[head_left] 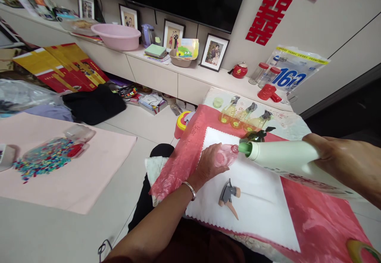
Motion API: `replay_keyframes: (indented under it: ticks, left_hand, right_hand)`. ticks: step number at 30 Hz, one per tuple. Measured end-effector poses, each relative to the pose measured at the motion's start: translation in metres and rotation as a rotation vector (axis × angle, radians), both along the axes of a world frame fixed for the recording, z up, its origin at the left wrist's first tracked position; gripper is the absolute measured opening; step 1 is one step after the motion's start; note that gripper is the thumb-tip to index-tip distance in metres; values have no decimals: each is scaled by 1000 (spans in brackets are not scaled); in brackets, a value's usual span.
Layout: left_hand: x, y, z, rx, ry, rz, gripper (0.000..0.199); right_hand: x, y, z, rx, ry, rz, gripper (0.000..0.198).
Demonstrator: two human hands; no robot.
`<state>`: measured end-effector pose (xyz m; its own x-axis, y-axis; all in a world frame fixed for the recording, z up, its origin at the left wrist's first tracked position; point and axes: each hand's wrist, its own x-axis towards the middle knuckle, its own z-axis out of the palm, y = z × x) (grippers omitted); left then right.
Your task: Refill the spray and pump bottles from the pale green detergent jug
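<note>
The filling of a clear pink bottle (226,155) appears to be partway through: at the centre right of the frame, it is held tilted over a white cloth (262,219) on the bench (320,207), in the closed grip of the left hand (210,164). A large pale green bottle (287,155) is gripped by the right hand (336,149) at the right of the frame and held tipped, its mouth turned toward the pink neck. The gap is bridged by a green band (245,148), though whether this is a spout or liquid cannot be told, and the level inside is not made out. The sprayer head (229,195), left lying loose below centre, is not yet fitted, so the closing of the bottle is judged to remain. Three yellowish bottles (237,123), already topped with sprayers, are stood along the bench's far side, near a dark pump bottle (255,136).
</note>
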<state>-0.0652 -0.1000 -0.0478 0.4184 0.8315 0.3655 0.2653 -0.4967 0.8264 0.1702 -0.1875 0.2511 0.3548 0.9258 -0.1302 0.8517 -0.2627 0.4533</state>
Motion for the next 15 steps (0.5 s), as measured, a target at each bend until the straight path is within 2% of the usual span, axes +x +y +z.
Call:
replay_keyframes:
  ticks: [3, 5, 15]
  left_hand:
    - [0, -1, 0, -7, 7, 3, 97]
    - [0, -1, -1, -7, 6, 2, 97]
    - [0, 0, 0, -6, 13, -2, 97]
  right_hand:
    - [-4, 1, 1, -136, -39, -68, 13]
    - [-6, 1, 2, -169, -62, -69, 12]
    - [-12, 1, 6, -197, -85, -96, 8]
